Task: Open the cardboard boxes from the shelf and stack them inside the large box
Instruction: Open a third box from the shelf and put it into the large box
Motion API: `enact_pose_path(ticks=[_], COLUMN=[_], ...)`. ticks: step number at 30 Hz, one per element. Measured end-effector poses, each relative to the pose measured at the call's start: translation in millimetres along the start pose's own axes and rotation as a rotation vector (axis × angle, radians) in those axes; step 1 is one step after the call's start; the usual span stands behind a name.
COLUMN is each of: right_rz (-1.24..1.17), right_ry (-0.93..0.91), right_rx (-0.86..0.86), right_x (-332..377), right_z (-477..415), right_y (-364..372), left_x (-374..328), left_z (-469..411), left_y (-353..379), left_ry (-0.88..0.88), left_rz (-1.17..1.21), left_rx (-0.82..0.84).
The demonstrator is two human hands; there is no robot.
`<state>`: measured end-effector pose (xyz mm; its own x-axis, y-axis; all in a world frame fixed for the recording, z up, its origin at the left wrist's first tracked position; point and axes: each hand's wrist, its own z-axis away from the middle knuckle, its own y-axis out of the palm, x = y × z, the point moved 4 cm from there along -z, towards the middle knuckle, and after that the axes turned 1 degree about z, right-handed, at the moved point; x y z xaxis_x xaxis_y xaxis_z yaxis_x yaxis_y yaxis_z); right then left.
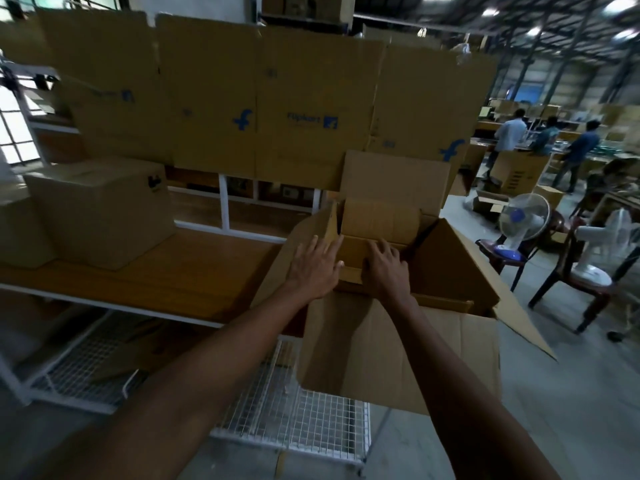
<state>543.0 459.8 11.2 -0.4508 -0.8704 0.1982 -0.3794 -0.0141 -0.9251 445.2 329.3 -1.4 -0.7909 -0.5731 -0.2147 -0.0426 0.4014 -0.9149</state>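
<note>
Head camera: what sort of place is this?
Probably a warehouse packing floor: flattened Flipkart cartons stand along the shelf, a large open box sits beside it, and workers stand in the background under a high metal roof.
</note>
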Motion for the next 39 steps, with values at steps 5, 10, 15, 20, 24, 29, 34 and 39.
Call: enact_pose_path(ticks=[5, 10, 15, 20, 24, 29, 34, 39], right_rz=[-0.022, -0.066, -0.121, -0.197, -0.193, -0.249, -0.285, -0.308], right_ry=[0.005, -0.051, -0.141, -0.254, -0.320, -0.423, -0.500, -0.594], right_rx=[0.020, 0.009, 0.105, 0.125, 0.136, 0.168, 0.216, 0.228], right_x=[83.4, 177.5, 277.0, 372.7, 446.5, 529.3, 606.1, 673.4], right_z=[1.7, -5.6, -12.3, -29.2, -47.1, -86.6, -145.8, -200.2], right_y=[5.4, 32.7, 69.3, 107.7, 136.5, 182.2, 227.2, 249.8], left_x=[58.0, 142.1, 241.9, 343.9, 414.9, 498.2, 584.6, 654.7], left_z=[20.9, 46.1, 83.0, 113.8, 133.4, 138.9, 121.0, 83.9], left_y=[-37.6, -65.1, -84.9, -104.5, -117.6, -134.5, -144.2, -158.4], left_ry=[0.006, -0.047, -0.134, -0.266, -0.361, -0.466, -0.536, -0.583], left_rz=[0.025, -0.021, -0.043, -0.060, -0.060, -0.134, -0.225, -0.258], left_rx=[-0.018, -0.030, -0.031, -0.028, -0.064, -0.061, -0.060, -0.106])
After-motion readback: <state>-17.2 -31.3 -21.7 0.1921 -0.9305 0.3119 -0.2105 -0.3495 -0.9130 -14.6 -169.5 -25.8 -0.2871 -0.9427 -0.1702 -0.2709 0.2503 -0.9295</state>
